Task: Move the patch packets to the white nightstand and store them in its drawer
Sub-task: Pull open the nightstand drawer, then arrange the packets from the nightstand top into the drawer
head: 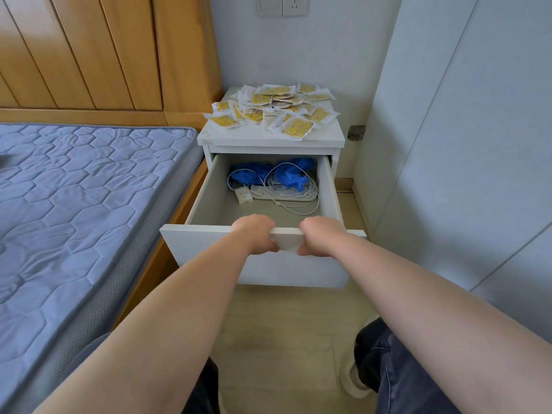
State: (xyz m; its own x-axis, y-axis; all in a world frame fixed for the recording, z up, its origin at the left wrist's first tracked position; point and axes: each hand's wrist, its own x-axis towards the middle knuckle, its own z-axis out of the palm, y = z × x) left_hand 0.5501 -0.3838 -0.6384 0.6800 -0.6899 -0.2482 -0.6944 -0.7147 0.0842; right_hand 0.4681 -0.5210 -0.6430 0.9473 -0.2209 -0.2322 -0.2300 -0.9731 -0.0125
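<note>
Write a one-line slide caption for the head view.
Left hand and right hand grip the open white drawer; yellow patch packets lie heaped atop the white nightstand.

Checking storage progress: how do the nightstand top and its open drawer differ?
The nightstand top carries the scattered yellow patch packets; the drawer holds none. The drawer holds a white power strip and blue bundles at its back; the nightstand top has neither. Both are white.
</note>
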